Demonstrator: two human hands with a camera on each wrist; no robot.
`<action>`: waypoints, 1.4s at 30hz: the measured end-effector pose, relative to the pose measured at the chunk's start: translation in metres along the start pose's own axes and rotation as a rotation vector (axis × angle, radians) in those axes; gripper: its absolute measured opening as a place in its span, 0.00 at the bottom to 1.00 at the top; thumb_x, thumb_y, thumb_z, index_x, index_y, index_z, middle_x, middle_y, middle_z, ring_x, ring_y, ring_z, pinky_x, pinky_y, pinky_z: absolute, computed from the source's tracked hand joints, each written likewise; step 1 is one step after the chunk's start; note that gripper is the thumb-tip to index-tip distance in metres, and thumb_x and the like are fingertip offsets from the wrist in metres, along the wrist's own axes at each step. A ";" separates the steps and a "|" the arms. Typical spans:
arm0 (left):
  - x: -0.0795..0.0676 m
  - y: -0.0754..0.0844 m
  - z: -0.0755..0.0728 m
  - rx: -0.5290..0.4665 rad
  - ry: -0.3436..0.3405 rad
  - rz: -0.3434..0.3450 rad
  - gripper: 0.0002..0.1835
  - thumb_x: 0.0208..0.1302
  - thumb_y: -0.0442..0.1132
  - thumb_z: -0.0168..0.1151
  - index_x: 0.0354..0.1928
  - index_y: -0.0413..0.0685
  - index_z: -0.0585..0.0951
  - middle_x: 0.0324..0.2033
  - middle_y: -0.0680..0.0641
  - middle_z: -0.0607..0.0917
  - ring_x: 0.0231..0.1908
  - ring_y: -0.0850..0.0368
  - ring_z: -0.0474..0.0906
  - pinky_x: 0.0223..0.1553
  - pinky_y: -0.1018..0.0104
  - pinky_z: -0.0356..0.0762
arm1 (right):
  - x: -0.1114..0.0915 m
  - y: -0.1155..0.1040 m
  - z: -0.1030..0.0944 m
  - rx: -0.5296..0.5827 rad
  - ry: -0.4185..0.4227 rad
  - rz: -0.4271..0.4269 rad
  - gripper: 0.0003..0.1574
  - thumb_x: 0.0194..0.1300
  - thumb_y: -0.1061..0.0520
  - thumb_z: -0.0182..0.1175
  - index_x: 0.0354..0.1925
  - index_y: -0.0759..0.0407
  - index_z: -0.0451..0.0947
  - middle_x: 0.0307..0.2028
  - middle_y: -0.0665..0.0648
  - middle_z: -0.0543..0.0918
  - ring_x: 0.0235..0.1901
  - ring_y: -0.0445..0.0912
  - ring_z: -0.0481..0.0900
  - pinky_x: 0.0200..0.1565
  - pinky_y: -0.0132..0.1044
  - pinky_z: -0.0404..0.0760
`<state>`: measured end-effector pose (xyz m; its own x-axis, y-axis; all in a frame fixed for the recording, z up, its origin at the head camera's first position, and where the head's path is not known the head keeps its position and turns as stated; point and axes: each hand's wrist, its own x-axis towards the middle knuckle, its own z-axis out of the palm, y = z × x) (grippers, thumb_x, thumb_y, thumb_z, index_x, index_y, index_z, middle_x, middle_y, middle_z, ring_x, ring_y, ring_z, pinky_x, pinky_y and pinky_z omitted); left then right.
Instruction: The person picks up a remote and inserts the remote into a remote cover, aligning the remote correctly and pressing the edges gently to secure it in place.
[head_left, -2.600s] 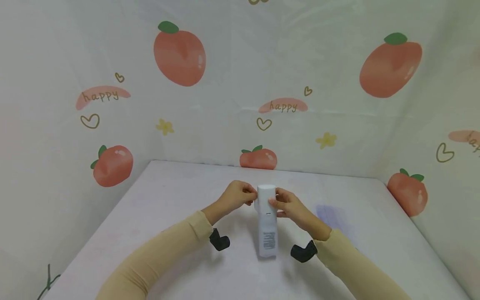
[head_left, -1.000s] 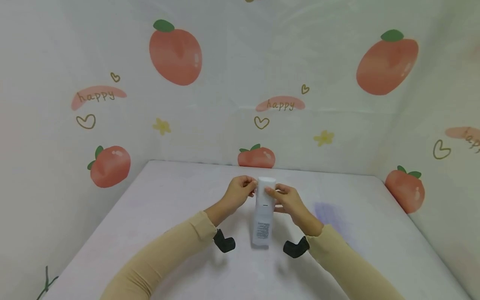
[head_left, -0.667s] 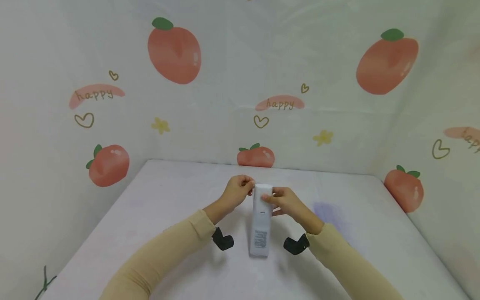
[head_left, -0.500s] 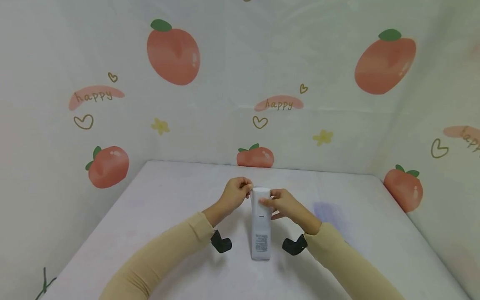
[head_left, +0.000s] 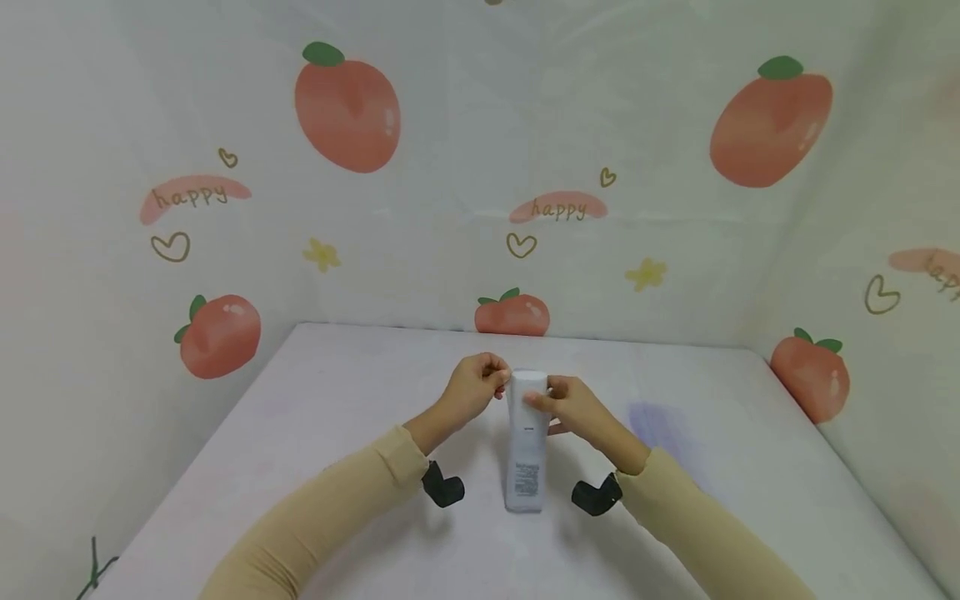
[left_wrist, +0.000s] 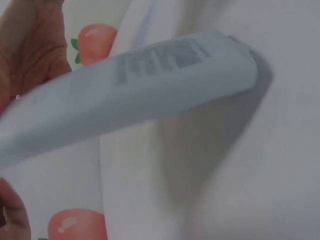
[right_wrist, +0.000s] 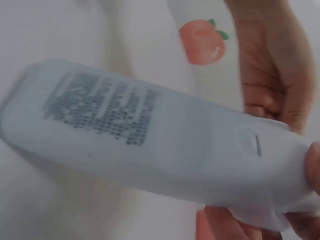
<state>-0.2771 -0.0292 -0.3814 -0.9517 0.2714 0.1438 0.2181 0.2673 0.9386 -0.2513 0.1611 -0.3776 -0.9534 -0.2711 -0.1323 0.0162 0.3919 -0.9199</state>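
Observation:
A long white remote control (head_left: 527, 450), its printed back toward me, stands tilted between my hands over the table. A block of grey print and a small slot show on it in the right wrist view, with a thin translucent sleeve (right_wrist: 257, 212) bulging loose near its upper end. My right hand (head_left: 583, 414) grips the upper part from the right, thumb on the back and fingers behind. At the upper left corner, my left hand (head_left: 471, 387) pinches the sleeve's edge between thumb and curled fingers. The remote partly hides the fingertips.
The white table (head_left: 360, 533) carries a faint purple stain (head_left: 660, 429) to the right. Behind it hangs a white fabric backdrop (head_left: 450, 125) printed with red fruit. A black wrist mount (head_left: 442, 487) hangs under each forearm.
Both hands keep their hold. The remote's lower end has swung left, then slightly back right and up. A translucent flap seen at its left side earlier no longer shows in the head view.

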 end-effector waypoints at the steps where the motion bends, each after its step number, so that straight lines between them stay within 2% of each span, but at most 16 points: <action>1: 0.001 0.000 -0.002 0.025 -0.029 0.014 0.05 0.68 0.31 0.58 0.37 0.33 0.79 0.25 0.47 0.78 0.25 0.61 0.74 0.33 0.65 0.80 | -0.001 0.001 -0.002 0.023 -0.002 -0.016 0.23 0.68 0.51 0.60 0.49 0.71 0.74 0.43 0.63 0.82 0.39 0.48 0.82 0.40 0.48 0.86; 5: 0.007 0.000 -0.009 0.102 -0.163 0.028 0.05 0.65 0.33 0.61 0.39 0.37 0.81 0.26 0.47 0.81 0.26 0.60 0.77 0.35 0.64 0.82 | -0.005 0.004 -0.011 0.085 -0.028 -0.064 0.27 0.69 0.51 0.59 0.55 0.73 0.71 0.46 0.63 0.82 0.40 0.47 0.82 0.43 0.49 0.85; 9: 0.011 -0.004 -0.013 0.153 -0.289 -0.039 0.05 0.62 0.36 0.65 0.38 0.42 0.83 0.26 0.49 0.83 0.26 0.59 0.78 0.40 0.54 0.84 | -0.007 0.005 -0.014 0.089 -0.082 -0.063 0.28 0.69 0.51 0.58 0.56 0.73 0.71 0.45 0.60 0.82 0.40 0.45 0.82 0.45 0.49 0.84; 11: 0.012 -0.006 -0.012 0.182 -0.322 -0.063 0.05 0.61 0.36 0.66 0.37 0.43 0.83 0.25 0.50 0.83 0.25 0.58 0.78 0.42 0.50 0.83 | -0.008 0.006 -0.014 0.096 -0.094 -0.056 0.28 0.69 0.51 0.58 0.55 0.73 0.71 0.44 0.58 0.82 0.39 0.44 0.81 0.45 0.49 0.84; 13: 0.013 -0.006 -0.012 0.206 -0.334 -0.069 0.05 0.59 0.36 0.67 0.37 0.44 0.83 0.26 0.50 0.83 0.26 0.58 0.78 0.41 0.52 0.83 | -0.008 0.006 -0.013 0.101 -0.095 -0.051 0.27 0.69 0.52 0.58 0.54 0.73 0.71 0.44 0.58 0.82 0.39 0.45 0.81 0.45 0.50 0.84; 19: 0.014 -0.005 -0.010 0.280 -0.314 -0.038 0.07 0.56 0.33 0.69 0.37 0.44 0.82 0.29 0.50 0.84 0.28 0.59 0.80 0.33 0.67 0.80 | -0.007 0.009 -0.011 0.098 -0.107 -0.038 0.26 0.69 0.51 0.58 0.54 0.72 0.72 0.45 0.59 0.82 0.40 0.45 0.81 0.45 0.50 0.84; 24: 0.014 -0.004 -0.006 0.332 -0.289 -0.013 0.05 0.56 0.31 0.65 0.35 0.41 0.84 0.26 0.49 0.84 0.25 0.59 0.79 0.29 0.69 0.79 | -0.006 0.012 -0.010 0.100 -0.121 -0.037 0.27 0.69 0.50 0.58 0.54 0.72 0.72 0.44 0.58 0.82 0.40 0.45 0.82 0.45 0.50 0.84; 29: 0.014 -0.006 -0.003 0.349 -0.262 -0.012 0.04 0.60 0.35 0.64 0.34 0.42 0.85 0.25 0.50 0.84 0.25 0.60 0.80 0.30 0.69 0.80 | -0.006 0.015 -0.009 0.102 -0.129 -0.019 0.27 0.70 0.50 0.58 0.54 0.72 0.72 0.42 0.56 0.83 0.39 0.44 0.81 0.44 0.49 0.84; 32: 0.013 -0.007 -0.003 0.339 -0.240 -0.004 0.05 0.62 0.37 0.64 0.34 0.43 0.85 0.26 0.50 0.84 0.25 0.60 0.80 0.31 0.69 0.81 | -0.006 0.017 -0.008 0.100 -0.129 -0.015 0.28 0.70 0.49 0.57 0.55 0.72 0.71 0.42 0.56 0.82 0.38 0.43 0.81 0.44 0.48 0.84; 36: 0.011 -0.009 -0.004 0.284 -0.222 -0.005 0.05 0.62 0.37 0.63 0.34 0.43 0.85 0.26 0.50 0.84 0.25 0.60 0.81 0.33 0.68 0.83 | -0.007 0.018 -0.003 0.106 -0.090 -0.030 0.27 0.71 0.49 0.57 0.57 0.67 0.66 0.46 0.62 0.81 0.40 0.45 0.81 0.43 0.48 0.84; 39: 0.010 -0.013 -0.003 0.225 -0.212 -0.019 0.05 0.61 0.35 0.63 0.34 0.41 0.85 0.26 0.49 0.85 0.25 0.60 0.82 0.33 0.68 0.84 | -0.007 0.019 0.000 0.127 -0.051 -0.032 0.24 0.70 0.50 0.58 0.53 0.63 0.64 0.43 0.63 0.82 0.38 0.45 0.81 0.40 0.45 0.85; 42: 0.009 -0.015 -0.003 0.187 -0.192 -0.031 0.05 0.60 0.35 0.65 0.34 0.40 0.85 0.27 0.48 0.86 0.25 0.59 0.83 0.33 0.66 0.84 | -0.007 0.019 0.000 0.138 -0.036 -0.025 0.21 0.69 0.50 0.59 0.48 0.63 0.65 0.38 0.58 0.83 0.34 0.44 0.81 0.38 0.42 0.85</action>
<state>-0.2897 -0.0339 -0.3930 -0.9042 0.4256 0.0368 0.2423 0.4400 0.8647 -0.2440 0.1704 -0.3941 -0.9428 -0.3114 -0.1194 0.0361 0.2605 -0.9648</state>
